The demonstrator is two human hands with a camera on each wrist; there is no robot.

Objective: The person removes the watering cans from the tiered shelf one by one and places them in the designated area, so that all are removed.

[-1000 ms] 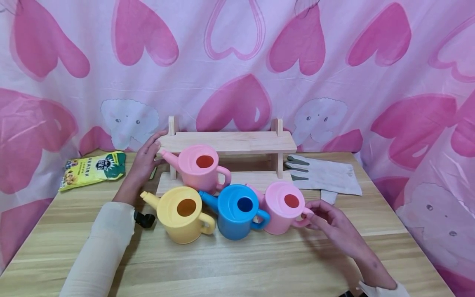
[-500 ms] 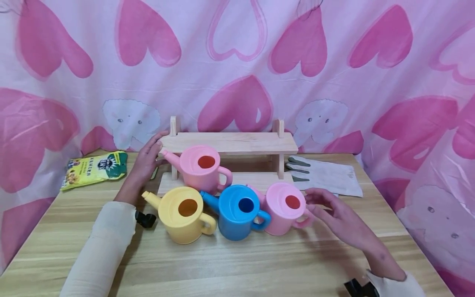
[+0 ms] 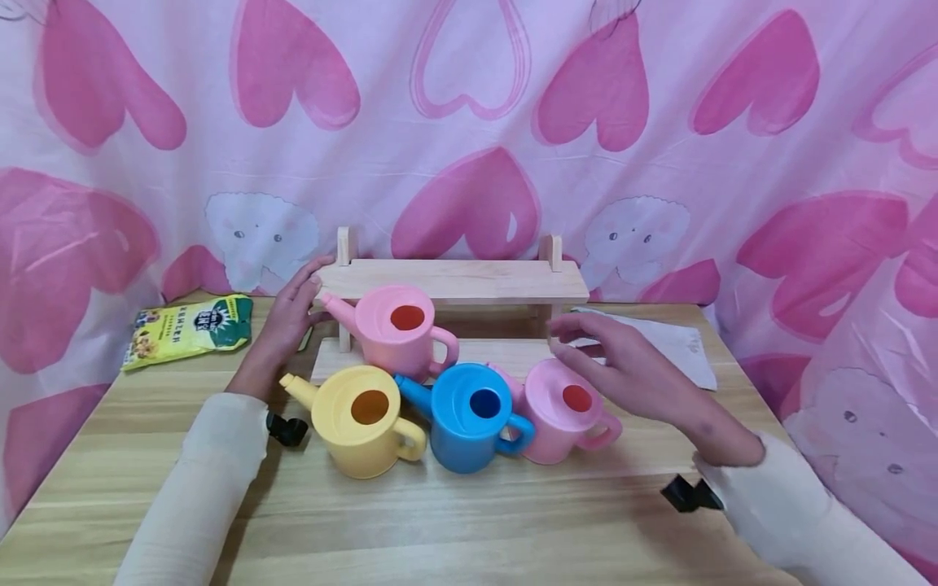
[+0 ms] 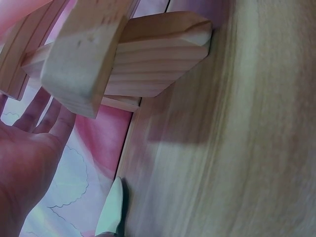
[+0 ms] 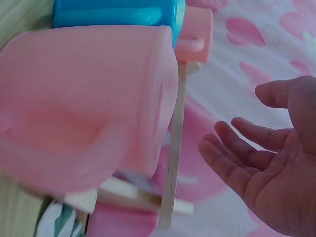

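Observation:
My left hand (image 3: 287, 313) holds the left end of a small two-tier wooden shelf (image 3: 454, 281); in the left wrist view its fingers (image 4: 47, 116) reach behind the board's end. A pink watering can (image 3: 396, 338) stands in front of the shelf's left part, hiding some of its lower board. Before it stand a yellow watering can (image 3: 355, 448), a blue watering can (image 3: 469, 443) and a second pink watering can (image 3: 553, 431). My right hand (image 3: 623, 366) is in the air behind and above that second pink can, near the shelf's right end, holding nothing, fingers spread in the right wrist view.
A yellow and green packet (image 3: 189, 332) lies at the table's left. Pale work gloves (image 3: 677, 350) lie at the right, partly hidden by my right hand. A pale, blade-like object (image 4: 111, 207) lies by the shelf's left end. A heart-patterned curtain (image 3: 462, 203) hangs behind.
My right hand has let go of the right pink can's handle, then moved up and left toward the shelf's right end. My left hand has stayed at the shelf. The watering cans stand as before.

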